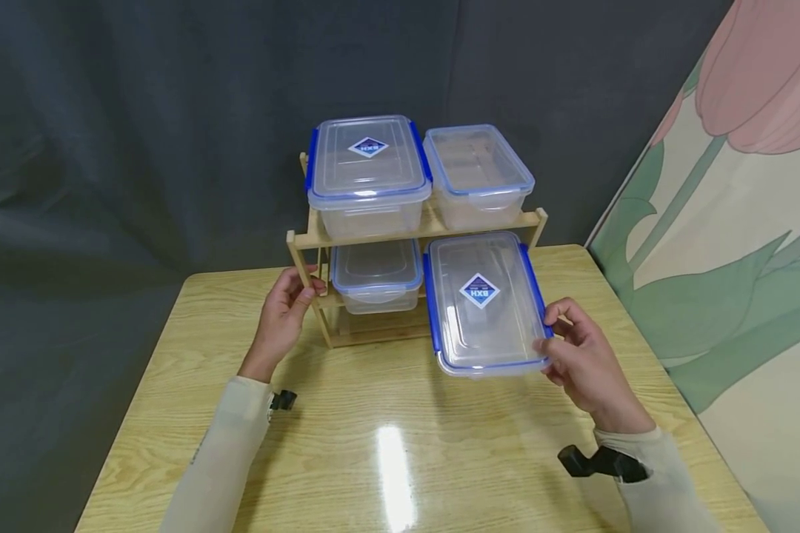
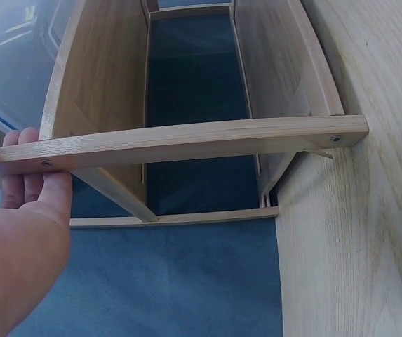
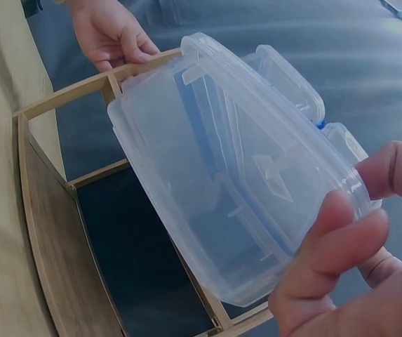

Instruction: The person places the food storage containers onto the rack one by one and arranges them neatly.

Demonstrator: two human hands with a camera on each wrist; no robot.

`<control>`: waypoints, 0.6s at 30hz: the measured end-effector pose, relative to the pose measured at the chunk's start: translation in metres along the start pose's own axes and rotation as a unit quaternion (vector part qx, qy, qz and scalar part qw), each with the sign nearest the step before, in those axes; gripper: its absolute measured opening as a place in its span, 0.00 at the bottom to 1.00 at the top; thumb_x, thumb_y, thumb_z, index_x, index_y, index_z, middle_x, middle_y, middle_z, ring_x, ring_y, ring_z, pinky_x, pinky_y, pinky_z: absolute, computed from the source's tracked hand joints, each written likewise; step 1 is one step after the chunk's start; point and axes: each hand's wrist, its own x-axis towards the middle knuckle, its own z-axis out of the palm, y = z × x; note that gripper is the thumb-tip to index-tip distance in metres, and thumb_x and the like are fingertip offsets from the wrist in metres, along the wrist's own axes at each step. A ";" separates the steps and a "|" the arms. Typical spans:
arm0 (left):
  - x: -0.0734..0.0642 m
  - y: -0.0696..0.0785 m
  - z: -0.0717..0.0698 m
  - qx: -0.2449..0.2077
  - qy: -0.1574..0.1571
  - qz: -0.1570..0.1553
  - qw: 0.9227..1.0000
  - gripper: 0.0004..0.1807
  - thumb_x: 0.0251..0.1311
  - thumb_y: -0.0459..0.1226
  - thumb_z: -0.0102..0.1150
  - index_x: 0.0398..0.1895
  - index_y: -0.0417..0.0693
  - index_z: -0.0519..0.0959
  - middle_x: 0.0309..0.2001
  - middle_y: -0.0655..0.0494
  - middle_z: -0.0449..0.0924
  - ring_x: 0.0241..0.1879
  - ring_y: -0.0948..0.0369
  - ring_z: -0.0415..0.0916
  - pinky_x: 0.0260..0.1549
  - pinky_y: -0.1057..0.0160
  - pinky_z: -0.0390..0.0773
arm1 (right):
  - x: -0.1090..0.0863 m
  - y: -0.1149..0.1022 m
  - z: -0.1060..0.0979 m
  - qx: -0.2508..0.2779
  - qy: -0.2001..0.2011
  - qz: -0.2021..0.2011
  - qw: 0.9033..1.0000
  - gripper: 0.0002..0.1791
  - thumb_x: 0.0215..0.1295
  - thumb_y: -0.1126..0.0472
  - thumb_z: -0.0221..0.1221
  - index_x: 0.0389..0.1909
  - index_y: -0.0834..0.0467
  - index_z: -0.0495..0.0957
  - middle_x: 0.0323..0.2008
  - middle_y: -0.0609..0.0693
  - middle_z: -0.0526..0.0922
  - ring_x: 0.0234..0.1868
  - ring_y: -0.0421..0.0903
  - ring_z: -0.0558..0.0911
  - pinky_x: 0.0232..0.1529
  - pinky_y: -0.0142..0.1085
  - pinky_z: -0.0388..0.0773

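Observation:
My right hand holds a clear plastic food container by its right side, thumb on the lid's blue-clipped edge. This container, with a blue-and-white label on its lid, is tilted in front of the right part of a wooden two-tier rack. The right wrist view shows its see-through underside and curled fingertips at the rim. At the rack's left, my left hand grips the front upright, thumb in front and fingers behind. A smaller lidded container stands on the rack's middle shelf, left of the held one.
On the top shelf stand a large container with blue clips and, right of it, a smaller clear one. The rack stands on a wooden table near its back edge. Behind hangs a dark curtain; a flower-patterned panel lines the right.

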 end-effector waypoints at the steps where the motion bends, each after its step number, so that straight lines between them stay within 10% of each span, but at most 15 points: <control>1: 0.000 0.000 0.000 0.000 0.000 0.000 1.000 0.21 0.82 0.31 0.46 0.71 0.28 0.65 0.52 0.53 0.80 0.53 0.64 0.80 0.57 0.69 0.81 | 0.002 0.000 -0.001 0.002 -0.001 0.001 1.000 0.21 0.66 0.81 0.52 0.44 0.50 0.72 0.41 0.52 0.72 0.27 0.43 0.81 0.16 0.28 0.68; 9: 0.000 0.000 0.001 0.003 0.003 -0.007 1.000 0.21 0.82 0.30 0.45 0.71 0.28 0.65 0.54 0.39 0.78 0.53 0.63 0.80 0.58 0.67 0.81 | 0.015 -0.003 -0.006 0.030 -0.012 0.008 0.999 0.20 0.67 0.81 0.52 0.45 0.51 0.74 0.35 0.48 0.74 0.21 0.40 0.77 0.16 0.27 0.70; 18: 0.000 0.001 0.002 0.001 0.003 -0.012 1.000 0.21 0.82 0.30 0.46 0.72 0.30 0.67 0.52 0.47 0.79 0.53 0.61 0.81 0.58 0.65 0.81 | 0.025 -0.007 -0.011 0.060 -0.017 0.018 0.998 0.17 0.72 0.78 0.53 0.48 0.54 0.76 0.36 0.50 0.75 0.18 0.39 0.79 0.19 0.26 0.78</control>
